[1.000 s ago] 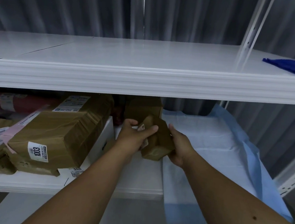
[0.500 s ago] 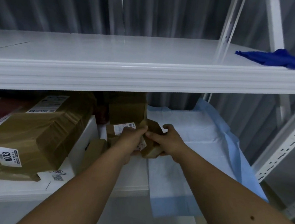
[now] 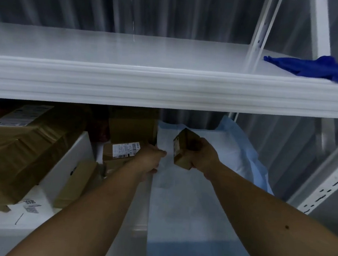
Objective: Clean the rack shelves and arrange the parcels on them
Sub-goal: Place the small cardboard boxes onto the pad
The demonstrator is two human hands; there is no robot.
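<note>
Arranging step: right hand (image 3: 203,157) grips a small brown cardboard parcel (image 3: 183,149) mid-frame over the pale blue sheet (image 3: 241,154); left hand (image 3: 150,160) touches the labelled brown parcel (image 3: 121,151) (grip unclear). Next, probably set it down.

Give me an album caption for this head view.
Right hand holds a small brown parcel over the blue sheet; left hand reaches another.
</note>
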